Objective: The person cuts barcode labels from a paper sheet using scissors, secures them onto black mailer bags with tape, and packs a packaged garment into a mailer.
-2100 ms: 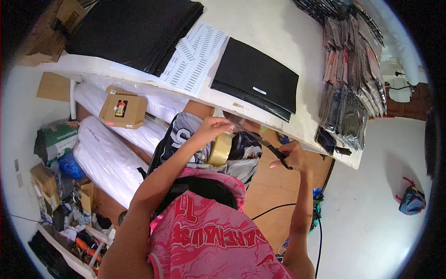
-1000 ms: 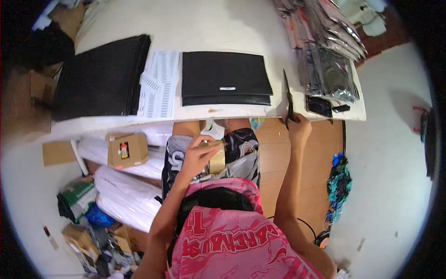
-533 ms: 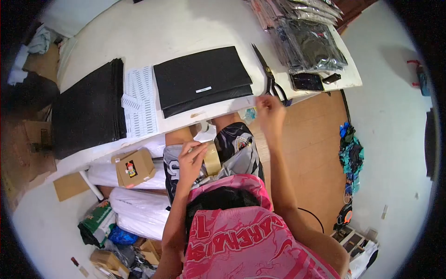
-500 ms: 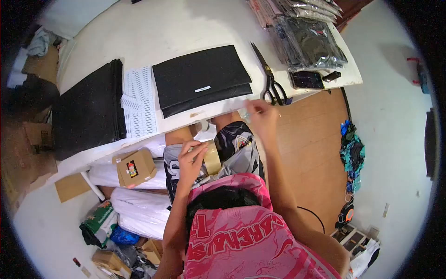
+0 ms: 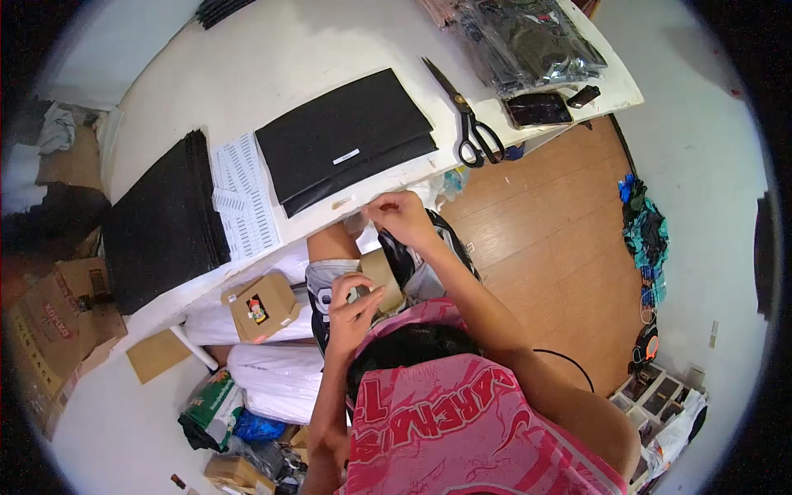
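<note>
My left hand (image 5: 353, 315) is at my lap, fingers and thumb curled against the near edge of a roll of tan packing tape (image 5: 381, 274). The roll rests between my thighs. My right hand (image 5: 404, 219) is at the table's front edge, thumb and fingertips pinched together. A pale, see-through patch shows by those fingertips, too unclear to name. Just beyond lies a folded black plastic mailer (image 5: 342, 132) with a small white label (image 5: 346, 157) on it. Black-handled scissors (image 5: 464, 120) lie to its right.
Left of the mailer are printed label sheets (image 5: 246, 198) and a stack of black mailers (image 5: 165, 223). A phone (image 5: 538, 109) and bagged garments (image 5: 528, 41) sit at the table's right. Cardboard pieces (image 5: 272, 309) and white wrapped rolls (image 5: 276, 384) are below the table.
My right hand has moved left and inward, from beside the scissors' handles to the table edge before the mailer. My left hand stays by the tape roll. The view has shifted slightly.
</note>
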`<action>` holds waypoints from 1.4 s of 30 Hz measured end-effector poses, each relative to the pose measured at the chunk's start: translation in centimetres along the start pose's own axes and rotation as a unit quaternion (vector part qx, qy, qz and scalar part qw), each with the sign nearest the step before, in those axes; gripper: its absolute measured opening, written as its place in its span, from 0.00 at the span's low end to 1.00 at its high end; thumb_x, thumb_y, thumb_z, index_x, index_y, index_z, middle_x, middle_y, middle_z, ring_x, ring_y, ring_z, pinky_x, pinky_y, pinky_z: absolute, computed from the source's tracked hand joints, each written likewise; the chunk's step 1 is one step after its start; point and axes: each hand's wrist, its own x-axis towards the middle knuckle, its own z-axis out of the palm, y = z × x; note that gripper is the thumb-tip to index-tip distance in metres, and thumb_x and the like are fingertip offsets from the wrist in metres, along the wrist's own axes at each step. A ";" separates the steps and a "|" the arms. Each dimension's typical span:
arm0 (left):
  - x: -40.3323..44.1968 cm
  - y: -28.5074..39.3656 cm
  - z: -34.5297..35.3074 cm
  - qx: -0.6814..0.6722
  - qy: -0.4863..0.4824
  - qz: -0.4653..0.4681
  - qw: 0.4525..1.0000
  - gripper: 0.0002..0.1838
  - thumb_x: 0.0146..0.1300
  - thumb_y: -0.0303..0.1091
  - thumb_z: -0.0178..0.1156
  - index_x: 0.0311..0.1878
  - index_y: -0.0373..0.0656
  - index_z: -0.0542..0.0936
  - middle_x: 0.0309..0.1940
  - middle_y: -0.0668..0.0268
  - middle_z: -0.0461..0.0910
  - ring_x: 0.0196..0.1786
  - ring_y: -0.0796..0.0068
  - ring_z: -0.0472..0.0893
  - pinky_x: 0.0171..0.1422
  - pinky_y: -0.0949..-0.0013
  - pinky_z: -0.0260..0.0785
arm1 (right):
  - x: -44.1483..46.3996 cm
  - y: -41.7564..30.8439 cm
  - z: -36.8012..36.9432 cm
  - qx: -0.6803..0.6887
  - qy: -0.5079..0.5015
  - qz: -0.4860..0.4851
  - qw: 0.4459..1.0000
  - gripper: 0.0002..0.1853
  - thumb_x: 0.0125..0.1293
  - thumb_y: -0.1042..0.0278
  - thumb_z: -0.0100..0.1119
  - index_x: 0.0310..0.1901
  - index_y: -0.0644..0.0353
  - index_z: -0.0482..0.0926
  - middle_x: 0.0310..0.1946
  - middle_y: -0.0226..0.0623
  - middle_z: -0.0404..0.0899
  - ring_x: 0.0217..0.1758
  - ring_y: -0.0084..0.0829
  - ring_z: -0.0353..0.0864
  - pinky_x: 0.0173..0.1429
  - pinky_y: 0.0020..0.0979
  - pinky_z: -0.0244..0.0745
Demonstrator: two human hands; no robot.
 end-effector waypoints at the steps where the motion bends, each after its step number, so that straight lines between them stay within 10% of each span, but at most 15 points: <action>1: -0.4 0.0 0.0 -0.013 -0.002 0.003 1.000 0.14 0.47 0.20 0.69 0.39 0.44 0.88 0.40 0.63 0.77 0.48 0.61 0.76 0.52 0.62 0.68 | 0.0 0.1 0.1 0.002 -0.001 0.003 1.000 0.09 0.61 0.68 0.67 0.31 0.65 0.84 0.17 0.25 0.76 0.20 0.13 0.69 0.25 0.20 0.62; 20: -0.4 5.9 -4.4 -0.038 -0.036 0.063 0.997 0.13 0.46 0.25 0.73 0.38 0.48 0.89 0.43 0.64 0.79 0.51 0.58 0.76 0.55 0.59 0.70 | -2.3 -5.5 -2.6 0.166 -0.013 0.043 0.985 0.06 0.62 0.71 0.64 0.33 0.66 0.83 0.24 0.28 0.80 0.26 0.17 0.74 0.32 0.20 0.69; 28: 7.7 0.0 -1.6 -0.124 0.135 -0.162 0.970 0.08 0.57 0.23 0.66 0.41 0.39 0.86 0.42 0.63 0.76 0.43 0.71 0.76 0.50 0.70 0.68 | -4.3 -2.4 -6.0 0.155 0.039 0.048 0.986 0.06 0.64 0.70 0.63 0.34 0.64 0.82 0.28 0.29 0.80 0.32 0.18 0.76 0.40 0.21 0.69; 42: 9.3 -2.7 1.2 0.177 0.243 -0.070 0.951 0.09 0.51 0.29 0.69 0.38 0.47 0.89 0.46 0.64 0.77 0.49 0.59 0.70 0.54 0.60 0.62 | -5.7 -1.7 -5.3 0.156 0.021 0.069 0.985 0.05 0.64 0.69 0.63 0.35 0.61 0.82 0.26 0.26 0.79 0.32 0.18 0.74 0.41 0.22 0.68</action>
